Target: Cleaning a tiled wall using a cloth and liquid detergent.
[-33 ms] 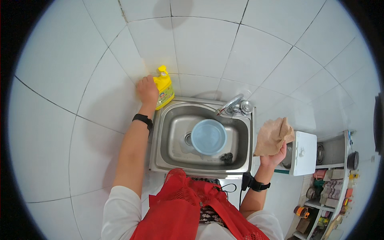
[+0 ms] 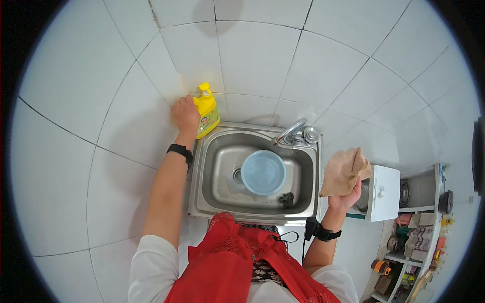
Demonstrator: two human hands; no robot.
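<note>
My left hand point(image 2: 186, 114) is closed around the handle side of a yellow pump bottle of dish soap point(image 2: 207, 115). The bottle stands upright at the far left corner of the sink, by the tiled wall. To the right of the sink, my right hand point(image 2: 346, 197) pinches a tan cloth point(image 2: 345, 172) by its lower edge, and the cloth spreads out above the fingers. In the steel sink point(image 2: 214, 194), a pale blue basin point(image 2: 263, 172) partly covers the drain area. A dark scouring pad point(image 2: 286, 199) lies near the basin, towards the sink's front right.
A chrome faucet point(image 2: 290, 132) reaches over the sink's back right. Beyond my right hand is a white box-like thing point(image 2: 385, 194). Shelves point(image 2: 404, 259) with jars and packages line the right side. White tiled wall point(image 2: 257, 60) closes off the back and left.
</note>
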